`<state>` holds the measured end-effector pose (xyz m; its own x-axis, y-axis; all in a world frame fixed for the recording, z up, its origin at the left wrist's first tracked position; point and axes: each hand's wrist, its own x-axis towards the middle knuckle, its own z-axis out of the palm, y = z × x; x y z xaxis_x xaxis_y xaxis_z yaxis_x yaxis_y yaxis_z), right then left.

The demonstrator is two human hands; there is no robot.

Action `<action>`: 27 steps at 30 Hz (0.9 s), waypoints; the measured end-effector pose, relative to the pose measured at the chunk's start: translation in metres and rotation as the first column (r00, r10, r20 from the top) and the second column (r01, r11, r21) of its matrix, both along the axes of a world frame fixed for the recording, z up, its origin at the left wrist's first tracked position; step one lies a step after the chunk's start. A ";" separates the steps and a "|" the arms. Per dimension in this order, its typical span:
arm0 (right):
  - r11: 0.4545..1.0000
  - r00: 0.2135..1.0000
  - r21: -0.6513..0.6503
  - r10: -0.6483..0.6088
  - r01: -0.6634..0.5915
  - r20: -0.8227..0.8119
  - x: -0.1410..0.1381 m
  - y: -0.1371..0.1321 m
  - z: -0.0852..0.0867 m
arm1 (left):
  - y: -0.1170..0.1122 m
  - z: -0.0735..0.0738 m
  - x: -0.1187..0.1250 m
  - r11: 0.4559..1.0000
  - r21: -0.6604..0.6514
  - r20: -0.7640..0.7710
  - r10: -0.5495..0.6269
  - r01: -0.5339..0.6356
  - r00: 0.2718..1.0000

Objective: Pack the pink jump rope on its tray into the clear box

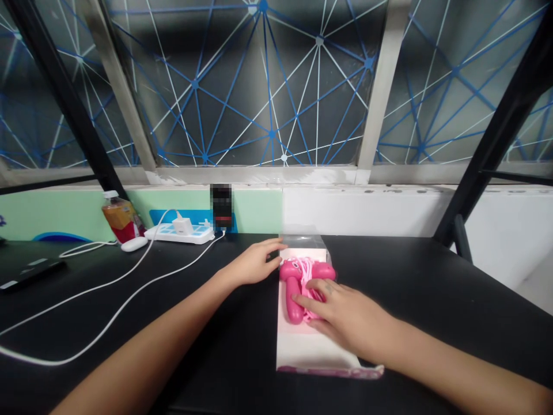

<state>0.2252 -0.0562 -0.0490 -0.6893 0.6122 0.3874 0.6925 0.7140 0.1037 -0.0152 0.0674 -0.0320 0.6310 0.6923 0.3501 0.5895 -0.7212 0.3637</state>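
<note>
Grip is released in both hands: left hand (pixel 254 262) lies on the edge of clear plastic box (pixel 309 349), right hand (pixel 345 311) rests flat over a pink skipping rope (pixel 294 288) inside it, on black desk (pixel 432 323).

To the right of the pink-lined box (pixel 302 346), the black tabletop (pixel 410 271) leaves a hand room to pass. To the left, white charging cables (pixel 108 294) lie across the way to the power strip (pixel 179 233); behind the box is harder to judge.
</note>
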 end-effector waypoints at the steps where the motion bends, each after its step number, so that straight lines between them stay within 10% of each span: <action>1: 1.000 1.000 0.013 -0.002 0.002 0.004 0.000 0.000 0.000 | -0.003 0.002 0.001 1.000 0.000 0.002 -0.009 0.009 1.000; 16: 0.969 0.994 0.225 0.083 -0.098 0.075 0.006 -0.004 0.006 | -0.040 0.008 0.009 0.998 0.042 -0.049 -0.040 0.042 0.998; 20: 0.902 0.900 -0.033 0.432 -0.431 0.059 0.006 -0.028 0.016 | -0.042 0.011 0.007 0.998 0.050 -0.074 -0.044 0.048 0.996; 27: 0.899 0.925 -0.234 0.381 -0.369 0.005 0.005 -0.033 0.010 | -0.043 0.011 0.008 0.997 0.051 -0.058 -0.048 0.051 0.997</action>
<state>0.2300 -0.0888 -0.0392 -0.8997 0.3711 0.2298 0.3669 0.9281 -0.0624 -0.0068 0.0241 -0.0206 0.6840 0.6409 0.3483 0.5708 -0.7676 0.2916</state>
